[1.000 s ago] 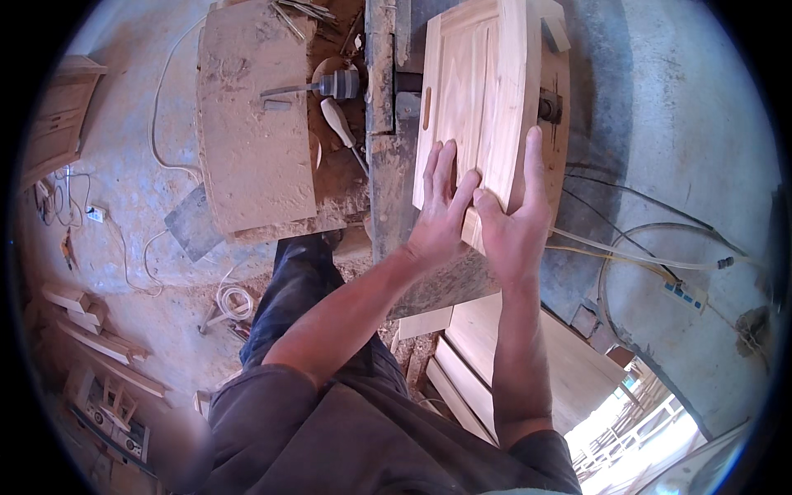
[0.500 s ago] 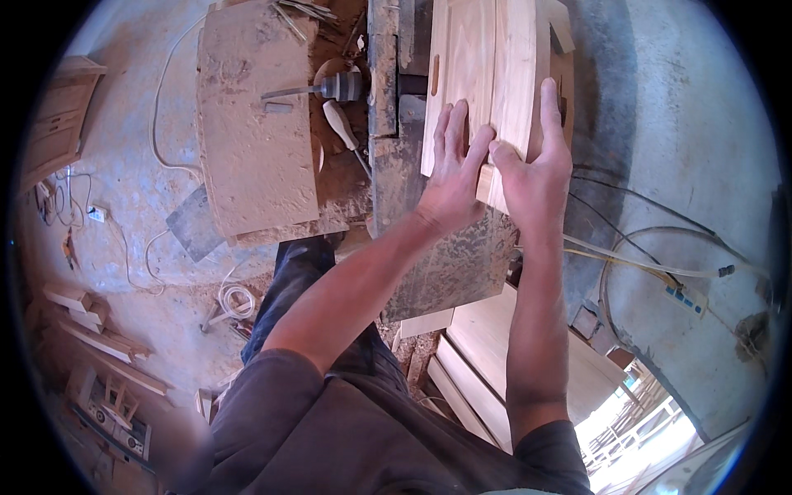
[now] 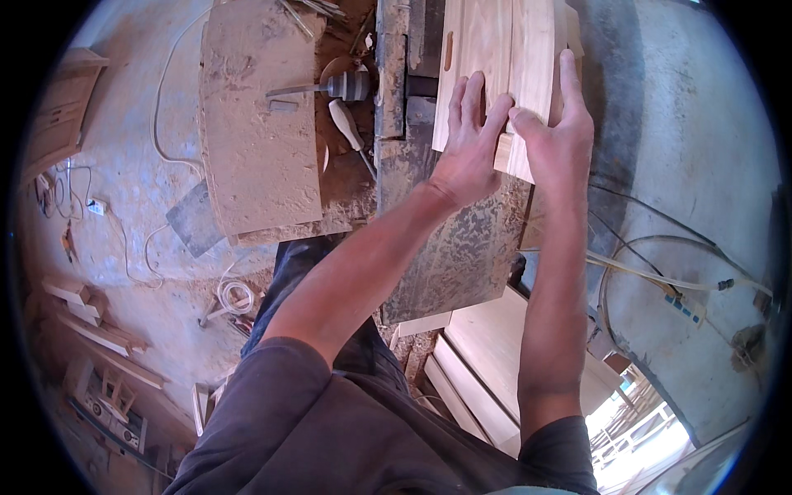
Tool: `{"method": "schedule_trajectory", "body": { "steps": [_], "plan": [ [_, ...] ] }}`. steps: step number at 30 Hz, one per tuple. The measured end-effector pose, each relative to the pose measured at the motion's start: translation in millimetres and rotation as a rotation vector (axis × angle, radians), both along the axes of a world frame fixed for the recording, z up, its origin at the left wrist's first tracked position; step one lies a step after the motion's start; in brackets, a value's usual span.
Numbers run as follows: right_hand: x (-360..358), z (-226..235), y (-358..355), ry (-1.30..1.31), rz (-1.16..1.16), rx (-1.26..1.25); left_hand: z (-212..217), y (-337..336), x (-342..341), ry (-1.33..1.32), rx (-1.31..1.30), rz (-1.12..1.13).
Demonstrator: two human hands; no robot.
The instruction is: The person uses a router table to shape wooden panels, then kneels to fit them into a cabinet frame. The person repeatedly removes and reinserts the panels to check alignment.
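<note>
Rested the left hand (image 3: 468, 169) on the face of a pale wooden panel (image 3: 483, 66), with fingers nearly straight and a little apart, closed around nothing. Set the right hand (image 3: 565, 153) at the panel's near right corner, with thumb over the face and forefinger stretched along the side, wide apart; could not make out the remaining fingers. Had the panel on a dark, mottled worktable (image 3: 454, 272), at the top of view, with a narrow slot (image 3: 448, 51) toward its left edge. Saw a white-handled tool (image 3: 345, 124) near a dark spindle (image 3: 348, 86), left of both hands.
</note>
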State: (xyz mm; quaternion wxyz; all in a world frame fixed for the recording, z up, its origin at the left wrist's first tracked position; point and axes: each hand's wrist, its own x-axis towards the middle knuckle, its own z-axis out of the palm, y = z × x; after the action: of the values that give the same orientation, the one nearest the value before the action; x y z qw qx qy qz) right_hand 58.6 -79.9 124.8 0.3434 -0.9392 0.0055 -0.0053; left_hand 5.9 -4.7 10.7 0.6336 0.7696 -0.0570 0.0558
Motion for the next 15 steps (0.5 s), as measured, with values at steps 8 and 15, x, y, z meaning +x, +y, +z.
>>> {"method": "schedule_trajectory", "body": {
  "steps": [8,15],
  "plan": [
    [24.6,0.1,3.5,-0.002,0.003,0.019,-5.3,-0.4,23.1,-0.042,0.001,0.033],
    [47.9,-2.1,1.1,-0.016,0.031,-0.067,-8.4,-0.4,44.6,-0.085,0.027,0.062]
  ]
}}
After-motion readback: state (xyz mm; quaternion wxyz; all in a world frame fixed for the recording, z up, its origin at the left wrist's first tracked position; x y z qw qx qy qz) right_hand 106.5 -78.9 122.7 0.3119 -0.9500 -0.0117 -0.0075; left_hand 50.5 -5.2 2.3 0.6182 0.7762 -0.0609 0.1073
